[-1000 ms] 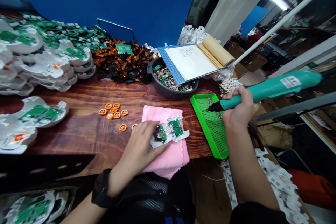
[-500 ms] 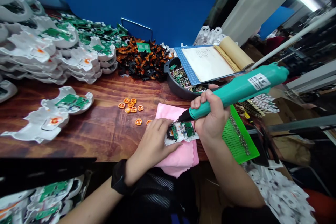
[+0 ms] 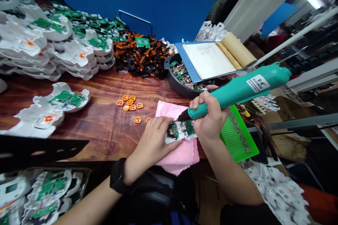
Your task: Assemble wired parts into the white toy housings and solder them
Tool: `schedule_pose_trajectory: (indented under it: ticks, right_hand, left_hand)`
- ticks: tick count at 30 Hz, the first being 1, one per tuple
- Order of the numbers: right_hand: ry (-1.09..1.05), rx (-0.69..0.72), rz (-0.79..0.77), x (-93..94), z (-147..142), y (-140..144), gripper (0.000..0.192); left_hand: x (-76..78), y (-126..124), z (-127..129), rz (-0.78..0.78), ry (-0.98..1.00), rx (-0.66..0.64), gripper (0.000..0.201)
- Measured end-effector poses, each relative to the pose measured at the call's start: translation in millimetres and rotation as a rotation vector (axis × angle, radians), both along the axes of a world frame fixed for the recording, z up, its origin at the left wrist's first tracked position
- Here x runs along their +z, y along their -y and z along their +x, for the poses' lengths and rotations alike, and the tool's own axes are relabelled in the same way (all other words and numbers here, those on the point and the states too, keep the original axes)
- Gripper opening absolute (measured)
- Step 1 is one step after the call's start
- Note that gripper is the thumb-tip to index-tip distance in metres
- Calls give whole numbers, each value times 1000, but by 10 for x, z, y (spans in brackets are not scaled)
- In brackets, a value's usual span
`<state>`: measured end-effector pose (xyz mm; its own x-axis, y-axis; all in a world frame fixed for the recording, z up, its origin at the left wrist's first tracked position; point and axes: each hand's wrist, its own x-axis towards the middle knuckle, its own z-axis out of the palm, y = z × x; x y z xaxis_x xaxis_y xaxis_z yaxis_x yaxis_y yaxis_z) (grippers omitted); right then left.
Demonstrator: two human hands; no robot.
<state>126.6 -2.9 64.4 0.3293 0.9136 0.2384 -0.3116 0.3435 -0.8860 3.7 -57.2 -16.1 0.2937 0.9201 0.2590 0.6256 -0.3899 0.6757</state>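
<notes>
"Since both hands crowd in around it, where exactly does the white housing [image 3: 182, 135] sit?"

"Between them, flat on the pink cloth [image 3: 182, 154], with green circuit boards [image 3: 190, 129] showing on its upper side. Its long axis runs crosswise, from under the left hand's fingers towards the right hand's wrist."

"Which hand is nearer?"

"The left hand [image 3: 155, 136]. It spans the left end, fingers along the far side and thumb along the near edge, gripping the piece against the cloth. The right hand [image 3: 211, 114] is wrapped around the electric screwdriver [image 3: 237, 89], just above the right end; I can't tell whether it also brushes the housing."

"And the screwdriver's line?"

"It slants across that axis: the body rises beyond the right hand, away to the right, while the black nose points down and left to the housing's far edge, just beside the left fingertips. Whether the bit touches anything is hidden."

"Farther out?"

"Small orange pieces [image 3: 132, 107] lie beyond the left hand, to its left. A green tray [image 3: 229, 144] holding small metal parts [image 3: 239, 132] is just right of the right wrist, and a dark bowl [image 3: 178, 85] stands beyond the right hand."
</notes>
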Motion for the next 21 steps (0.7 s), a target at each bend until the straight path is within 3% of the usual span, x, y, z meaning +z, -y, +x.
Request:
schedule_pose_trajectory:
  ticks: [4,8,14,21]
  right_hand:
    - [-13,7,-23,14,11,15,25]
    - [-58,12,-33,82,51,53,21]
    - [-155,12,-56,248,113,171,18]
    - [-157,0,-67,250,96,240,19]
  left_hand:
    - [5,-1,-2,-10,16,-6,51]
    - [10,9,-29,14,78,-15,68]
    - [-22,18,-69,219,165,39,23]
    - [8,46,-64,343,164,65,15]
